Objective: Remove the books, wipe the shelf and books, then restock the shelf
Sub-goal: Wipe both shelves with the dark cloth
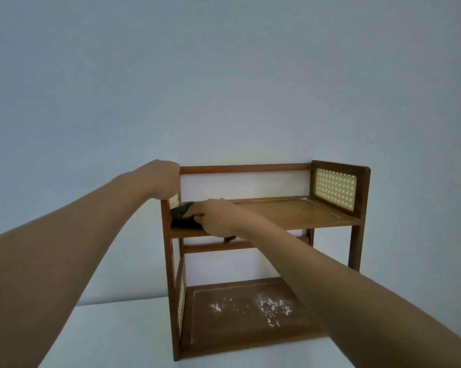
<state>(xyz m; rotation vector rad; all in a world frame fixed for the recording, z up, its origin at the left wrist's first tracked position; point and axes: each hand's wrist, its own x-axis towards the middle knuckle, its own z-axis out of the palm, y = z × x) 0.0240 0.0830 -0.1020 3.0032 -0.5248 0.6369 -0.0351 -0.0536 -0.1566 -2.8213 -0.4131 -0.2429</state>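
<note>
My left hand [163,181] grips the top left corner of the wooden shelf [290,212], which stands on the white surface [104,335]. My right hand [214,216] holds a dark cloth [181,216] against the left end of the upper board; no books in view.

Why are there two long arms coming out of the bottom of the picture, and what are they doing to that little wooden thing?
Those arms belong to a person who wears a camera on their head, so you see just what they see. That is why the arms look so long and seem to start at the picture's edge.

The wooden thing is a small shelf with two levels, standing on a white table against a wall. No books are on it right now.

The left hand grips the top left corner of the shelf, probably to keep it steady. The right hand presses a dark cloth onto the upper level, at its left end, to wipe it.

The lower level has white specks and smudges on it, so it likely still needs cleaning.
</note>
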